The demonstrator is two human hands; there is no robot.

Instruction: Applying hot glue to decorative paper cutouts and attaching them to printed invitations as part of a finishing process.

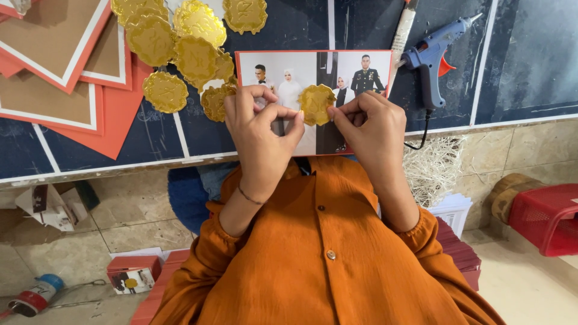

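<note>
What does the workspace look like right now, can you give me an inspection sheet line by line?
Surface: dark board with pale lines.
Job's things: photo card with red border; gold seal on it.
Clutter: loose gold seals, brown and red cards.
Fingers: left hand and right hand pinch the gold seal's edges.
Cables: black cord from blue glue gun.
Surroundings: tiled floor, red basket, straw bundle.

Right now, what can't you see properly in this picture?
Head view only:
- The lower half of the photo card is hidden behind both hands.
- The gold seal has its edges covered by the fingertips of the left hand and right hand; its embossed mark is too small to read.
- The glue gun cord runs out of sight behind the right hand.
</note>
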